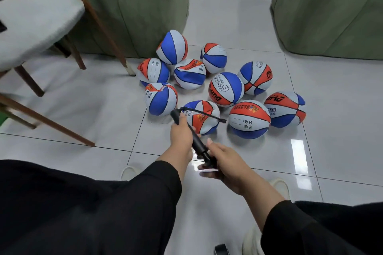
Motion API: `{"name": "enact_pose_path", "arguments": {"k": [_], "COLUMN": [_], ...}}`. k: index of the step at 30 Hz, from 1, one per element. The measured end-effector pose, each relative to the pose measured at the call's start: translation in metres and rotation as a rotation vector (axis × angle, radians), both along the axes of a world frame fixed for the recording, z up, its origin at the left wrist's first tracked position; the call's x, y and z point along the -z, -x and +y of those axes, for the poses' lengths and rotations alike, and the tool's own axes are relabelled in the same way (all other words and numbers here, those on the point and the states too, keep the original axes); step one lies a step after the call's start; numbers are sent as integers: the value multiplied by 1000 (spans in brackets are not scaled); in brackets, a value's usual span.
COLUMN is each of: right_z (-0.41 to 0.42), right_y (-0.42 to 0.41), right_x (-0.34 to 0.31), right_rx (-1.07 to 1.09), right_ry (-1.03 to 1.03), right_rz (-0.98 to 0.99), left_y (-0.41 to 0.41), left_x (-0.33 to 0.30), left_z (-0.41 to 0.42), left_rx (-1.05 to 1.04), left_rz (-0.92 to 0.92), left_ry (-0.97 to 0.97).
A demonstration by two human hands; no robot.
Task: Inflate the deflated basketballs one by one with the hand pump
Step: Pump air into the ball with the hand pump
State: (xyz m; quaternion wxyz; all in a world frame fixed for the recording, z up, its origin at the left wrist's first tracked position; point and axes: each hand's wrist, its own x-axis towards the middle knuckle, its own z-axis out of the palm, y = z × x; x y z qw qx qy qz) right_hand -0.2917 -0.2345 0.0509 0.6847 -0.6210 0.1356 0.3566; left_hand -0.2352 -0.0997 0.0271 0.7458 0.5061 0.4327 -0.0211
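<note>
Several blue, white and orange basketballs lie in a cluster on the tiled floor, most of them dented and soft. The nearest deflated ball [204, 118] sits just beyond my hands. A black hand pump [196, 143] slants between my hands. My left hand [181, 132] grips its barrel near the top. My right hand [222, 163] holds the handle end, fingers partly spread. The pump's thin black hose [204, 114] arcs over the nearest ball, its tip free in the air to the right. A rounder ball [249, 119] rests to the right of it.
A green sofa [134, 18] stands behind the balls and a second green seat [331, 12] at the back right. A chair with wooden legs [99, 20] and a grey cushion stands at the left. My black-clad legs and pale shoes fill the foreground.
</note>
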Motion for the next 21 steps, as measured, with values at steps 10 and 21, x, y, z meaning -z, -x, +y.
{"name": "enact_pose_path", "arguments": {"k": [10, 21], "right_z": [20, 8], "right_y": [-7, 5], "right_x": [10, 28], "right_rx": [288, 158], "right_ry": [305, 447], "right_rz": [-242, -353], "left_y": [-5, -17], "left_x": [-9, 0], "left_z": [-22, -38], "left_rx": [-108, -17], "left_rz": [-27, -9], "left_ry": [98, -149]}}
